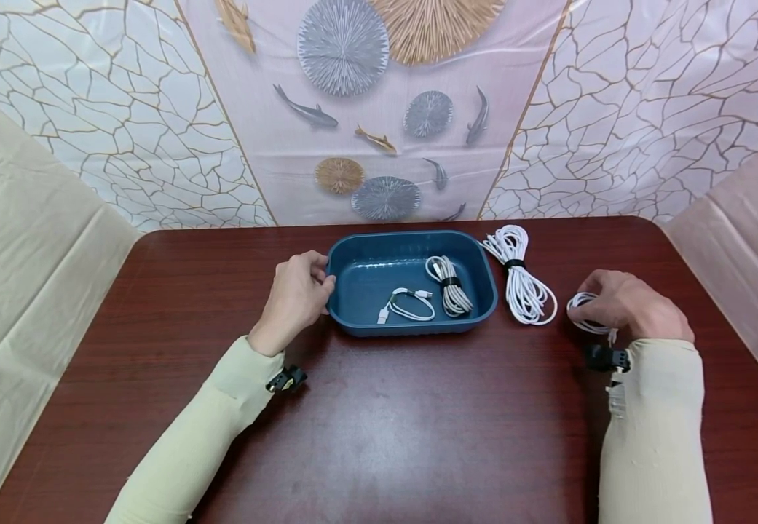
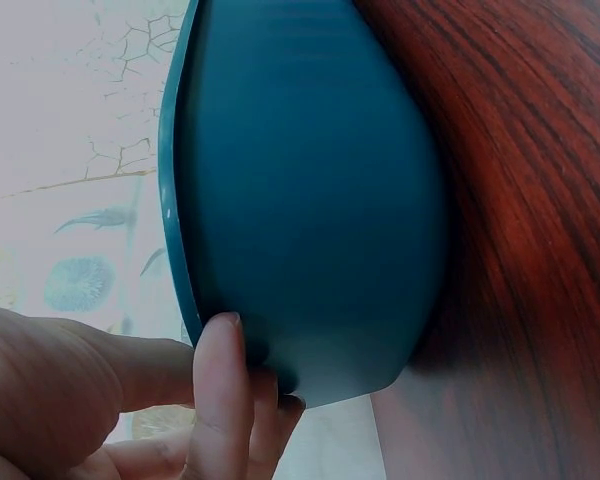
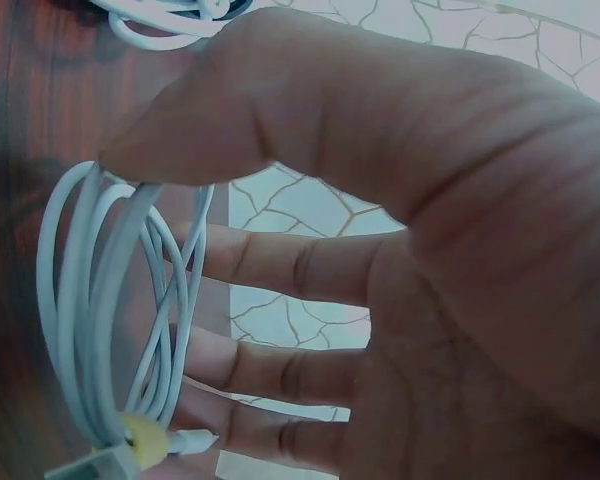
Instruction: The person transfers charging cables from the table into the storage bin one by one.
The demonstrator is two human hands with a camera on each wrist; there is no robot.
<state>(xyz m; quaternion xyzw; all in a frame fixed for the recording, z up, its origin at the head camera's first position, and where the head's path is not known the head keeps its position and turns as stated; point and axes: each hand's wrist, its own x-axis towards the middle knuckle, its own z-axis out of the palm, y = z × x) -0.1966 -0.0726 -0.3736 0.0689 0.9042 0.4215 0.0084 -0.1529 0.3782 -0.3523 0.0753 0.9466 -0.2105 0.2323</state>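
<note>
My left hand [image 1: 296,295] pinches the left rim of a dark blue plastic tray [image 1: 411,330]; in the left wrist view its fingers [image 2: 222,385] lie against the outer wall. Inside the tray are a short white USB cable [image 1: 383,316] in a loop and a whitish cable bundle [image 1: 455,297] with a black strap. At the far right, my right hand [image 1: 634,306] holds a coiled white cable [image 3: 105,310] between thumb and fingers. That coil has a yellow tie near its plugs and is at the tabletop, partly hidden by the hand in the head view.
A larger white cable bundle [image 1: 526,291] with a black strap lies between the tray and my right hand. The dark red-brown wooden table [image 1: 392,422] ends at a patterned wall covering [image 1: 385,145]. Cream cloth hangs on both sides.
</note>
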